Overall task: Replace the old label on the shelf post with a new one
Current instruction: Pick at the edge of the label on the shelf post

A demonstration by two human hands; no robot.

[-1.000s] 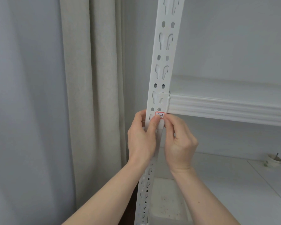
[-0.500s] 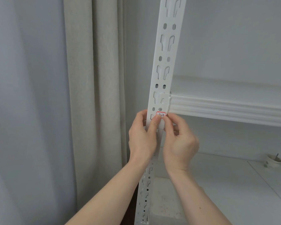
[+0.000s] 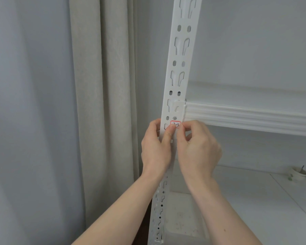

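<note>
Head view is showing your left hand (image 3: pixel 155 149) wrapping around the white slotted shelf post (image 3: pixel 179 68), its thumb pressing the lower left corner of the red-bordered label (image 3: pixel 175 125), while your right hand (image 3: pixel 198 151) is curling its fingers against the label's right edge, though you cannot tell whether they are pinching it. The label is sitting on the post's face just below the shelf beam (image 3: pixel 251 117). Farther off, a small bowl (image 3: pixel 299 173) is resting on the lower shelf (image 3: pixel 254 200), and a beige curtain (image 3: pixel 102 103) is hanging left of the post.
</note>
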